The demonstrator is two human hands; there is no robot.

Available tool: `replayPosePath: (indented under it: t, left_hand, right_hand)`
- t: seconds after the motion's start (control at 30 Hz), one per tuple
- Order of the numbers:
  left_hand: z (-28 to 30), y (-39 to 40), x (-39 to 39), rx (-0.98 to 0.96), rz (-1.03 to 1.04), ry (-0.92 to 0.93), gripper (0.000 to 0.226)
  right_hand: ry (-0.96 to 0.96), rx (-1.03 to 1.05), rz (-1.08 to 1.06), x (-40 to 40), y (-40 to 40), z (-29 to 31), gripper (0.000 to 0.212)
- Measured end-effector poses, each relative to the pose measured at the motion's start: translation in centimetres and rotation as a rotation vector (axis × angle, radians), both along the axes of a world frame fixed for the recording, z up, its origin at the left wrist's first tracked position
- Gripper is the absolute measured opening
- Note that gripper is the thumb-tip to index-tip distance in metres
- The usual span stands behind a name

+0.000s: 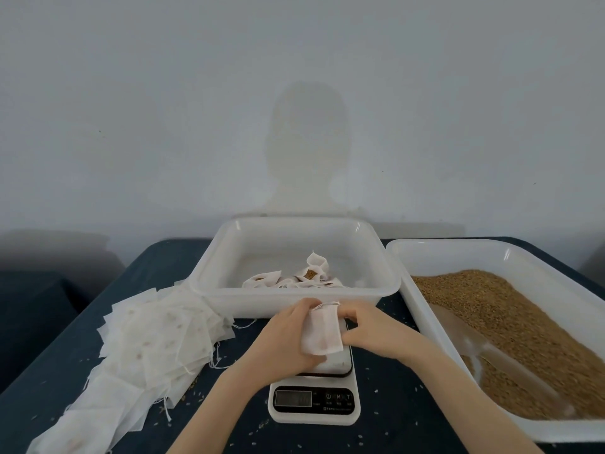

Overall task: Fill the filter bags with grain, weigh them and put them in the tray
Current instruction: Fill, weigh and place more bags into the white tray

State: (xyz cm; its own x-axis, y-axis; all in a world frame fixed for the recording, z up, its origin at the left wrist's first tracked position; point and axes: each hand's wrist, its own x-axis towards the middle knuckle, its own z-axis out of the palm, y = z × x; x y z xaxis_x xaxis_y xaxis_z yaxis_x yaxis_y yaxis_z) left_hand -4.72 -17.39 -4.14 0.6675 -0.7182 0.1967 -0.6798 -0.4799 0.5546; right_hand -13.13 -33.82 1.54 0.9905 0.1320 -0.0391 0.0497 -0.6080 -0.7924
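Holding a small white paper filter bag (322,329) between them, the left hand (288,335) and right hand (366,332) pinch its two sides, fingers closed on it, directly above the white digital kitchen scale (314,401). Behind the scale sits a white plastic tray (229,257) holding several filled bags (294,278). Right of the scale, a second white tub (425,322) holds brown grain (497,309). Left of the scale lies a heap of empty white filter bags (147,339) on the dark blue table (393,404).
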Motion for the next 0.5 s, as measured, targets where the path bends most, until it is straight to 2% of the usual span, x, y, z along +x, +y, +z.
replayPosePath:
  t: [0.23, 0.4, 0.5]
  left_hand:
    - [0.8, 0.3, 0.3, -0.074, -0.028, 0.135, 0.020]
    - [1.0, -0.4, 0.1, -0.131, -0.031, 0.183, 0.020]
    - [1.0, -0.8, -0.1, -0.142, -0.019, 0.208, 0.021]
  right_hand:
    - [-0.028, -0.046, -0.009, -0.5, -0.8, 0.2, 0.026]
    - [-0.074, -0.018, -0.118, -1.3, -2.7, 1.1, 0.016]
    - [-0.140, -0.045, -0.225, -2.9, -5.1, 2.2, 0.019]
